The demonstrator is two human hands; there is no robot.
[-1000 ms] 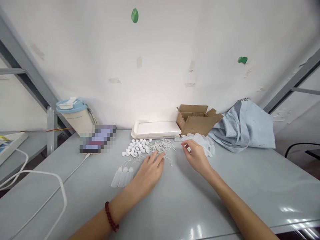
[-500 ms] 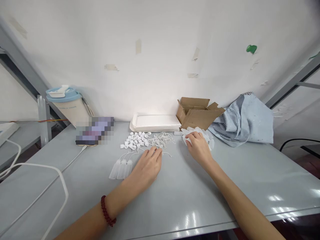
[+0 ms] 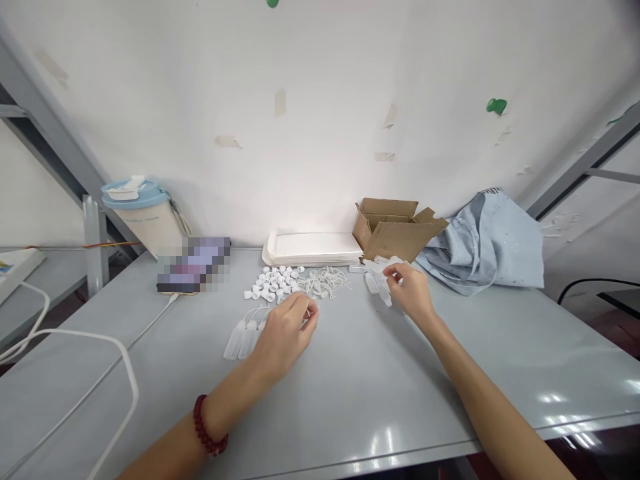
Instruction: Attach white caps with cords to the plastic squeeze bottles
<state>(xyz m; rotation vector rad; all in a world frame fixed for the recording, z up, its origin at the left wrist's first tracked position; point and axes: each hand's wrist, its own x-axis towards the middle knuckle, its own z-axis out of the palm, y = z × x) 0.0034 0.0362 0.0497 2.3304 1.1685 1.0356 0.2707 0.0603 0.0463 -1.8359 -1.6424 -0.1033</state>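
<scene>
My left hand [image 3: 287,330] hovers over the grey table [image 3: 350,387] with its fingers curled into a pinch, just in front of a heap of thin white loops [image 3: 325,281]. What the pinch holds is too small to make out. My right hand [image 3: 411,291] is closed on a small clear plastic bottle [image 3: 384,292] at the near edge of a pile of such bottles [image 3: 383,267]. Three capped bottles [image 3: 243,338] lie left of my left hand. Small white caps [image 3: 273,283] are scattered beyond them.
A stack of white trays [image 3: 313,247] and an open cardboard box [image 3: 395,230] stand against the wall. Blue cloth [image 3: 490,243] lies at the right. A blue-lidded tub [image 3: 145,217], a blurred device [image 3: 193,265] and white cables [image 3: 90,353] occupy the left.
My left hand drew back from the loops and curled its flat fingers into a pinch. My right hand reached into the bottle pile and pulled one bottle toward me.
</scene>
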